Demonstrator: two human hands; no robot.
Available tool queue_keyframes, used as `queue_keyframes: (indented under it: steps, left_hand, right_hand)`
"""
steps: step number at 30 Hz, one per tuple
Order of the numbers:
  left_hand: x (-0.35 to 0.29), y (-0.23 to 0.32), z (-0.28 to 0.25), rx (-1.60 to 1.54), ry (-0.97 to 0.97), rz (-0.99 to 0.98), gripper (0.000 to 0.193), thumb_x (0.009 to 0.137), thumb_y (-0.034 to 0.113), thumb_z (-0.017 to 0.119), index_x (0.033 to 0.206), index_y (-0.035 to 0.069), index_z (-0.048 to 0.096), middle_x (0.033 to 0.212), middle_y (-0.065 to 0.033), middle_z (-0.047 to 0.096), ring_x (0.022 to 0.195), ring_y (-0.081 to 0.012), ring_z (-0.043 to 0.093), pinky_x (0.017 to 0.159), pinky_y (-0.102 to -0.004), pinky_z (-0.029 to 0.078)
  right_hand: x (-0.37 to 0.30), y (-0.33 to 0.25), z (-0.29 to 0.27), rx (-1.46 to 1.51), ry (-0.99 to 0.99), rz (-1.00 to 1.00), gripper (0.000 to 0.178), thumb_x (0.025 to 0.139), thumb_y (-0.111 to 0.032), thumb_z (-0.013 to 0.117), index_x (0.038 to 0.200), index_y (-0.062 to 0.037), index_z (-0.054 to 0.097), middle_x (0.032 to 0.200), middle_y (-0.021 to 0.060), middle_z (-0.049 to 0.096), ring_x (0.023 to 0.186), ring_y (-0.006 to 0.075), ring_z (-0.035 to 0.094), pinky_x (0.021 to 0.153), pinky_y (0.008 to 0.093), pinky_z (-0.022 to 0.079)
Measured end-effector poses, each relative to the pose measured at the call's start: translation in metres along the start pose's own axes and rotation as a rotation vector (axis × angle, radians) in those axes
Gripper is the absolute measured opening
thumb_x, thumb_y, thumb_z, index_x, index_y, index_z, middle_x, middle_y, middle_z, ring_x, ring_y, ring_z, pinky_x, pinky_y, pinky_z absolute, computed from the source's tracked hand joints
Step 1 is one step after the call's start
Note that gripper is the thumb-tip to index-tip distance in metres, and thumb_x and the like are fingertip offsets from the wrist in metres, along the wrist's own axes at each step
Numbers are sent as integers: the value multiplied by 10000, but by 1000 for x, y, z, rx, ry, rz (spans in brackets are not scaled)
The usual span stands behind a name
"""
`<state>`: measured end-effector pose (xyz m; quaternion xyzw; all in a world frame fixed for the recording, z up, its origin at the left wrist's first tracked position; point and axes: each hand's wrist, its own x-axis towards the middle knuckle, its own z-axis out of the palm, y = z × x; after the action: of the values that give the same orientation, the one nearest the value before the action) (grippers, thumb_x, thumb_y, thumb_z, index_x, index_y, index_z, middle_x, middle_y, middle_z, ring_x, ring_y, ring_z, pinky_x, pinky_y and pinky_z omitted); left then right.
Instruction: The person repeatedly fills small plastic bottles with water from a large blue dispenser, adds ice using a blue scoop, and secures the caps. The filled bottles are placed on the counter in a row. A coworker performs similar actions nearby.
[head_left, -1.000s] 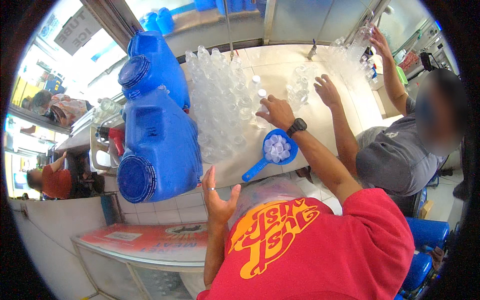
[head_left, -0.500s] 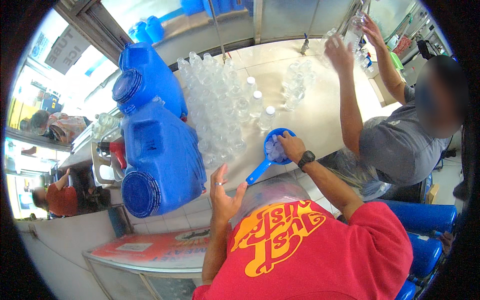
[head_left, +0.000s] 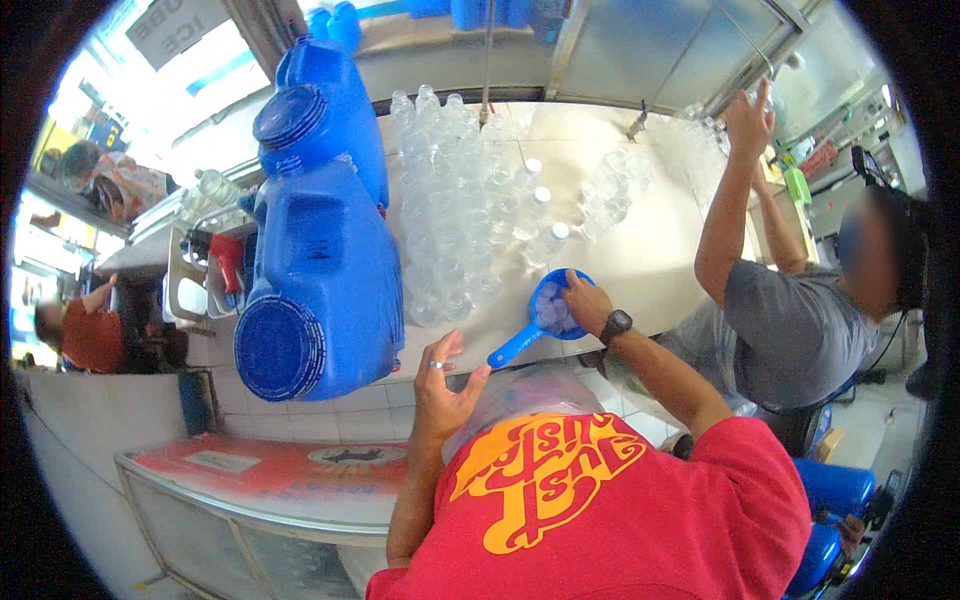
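Note:
A blue long-handled dipper (head_left: 516, 345) holds several whitish plastic bottle caps (head_left: 552, 308) at the counter's near edge. My right hand (head_left: 588, 306), with a dark watch on its wrist, reaches over the dipper's rim. Its fingers are bent together among the caps, and their tips are partly hidden. My left hand (head_left: 445, 388), wearing a ring, is empty with fingers apart, just left of the dipper's handle. Beyond the dipper stand three white-capped clear bottles (head_left: 548, 246). A dense block of clear plastic bottles (head_left: 445, 215) stands to their left.
Two large blue water containers (head_left: 330, 270) stand left of the bottles. More clear bottles (head_left: 612, 195) are farther right on the pale counter (head_left: 655, 275). At the right, a co-worker in a grey shirt (head_left: 800, 325) reaches toward the far end. A red-topped glass case (head_left: 270, 465) stands below left.
The view has shifted, so the counter appears rotated. The co-worker's hands have moved farther right. My right hand stays at the dipper, and my left hand stays open beside its handle.

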<state>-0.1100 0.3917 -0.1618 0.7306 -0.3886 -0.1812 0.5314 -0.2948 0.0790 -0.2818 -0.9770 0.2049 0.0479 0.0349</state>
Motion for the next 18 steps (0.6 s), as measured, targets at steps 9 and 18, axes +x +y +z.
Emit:
queue_keyframes:
  steps: [9, 18]
  left_hand:
    - [5, -5, -13, -28, 40, -45, 697, 871, 186, 862, 1479, 56, 545, 1239, -158, 723, 1059, -247, 725, 864, -376, 577]
    - [-3, -4, -20, -44, 80, -25, 698, 882, 204, 855, 1479, 37, 536, 1210, -165, 717, 1074, -264, 713, 876, -400, 579]
  right_hand:
    - [56, -16, -141, 562, 274, -36, 201, 915, -123, 703, 1082, -31, 641, 1062, 227, 688, 968, 433, 683, 832, 493, 559]
    - [178, 8, -149, 426, 107, -155, 323, 800, -155, 789, 1102, -39, 773, 980, 227, 754, 956, 399, 724, 872, 471, 582]
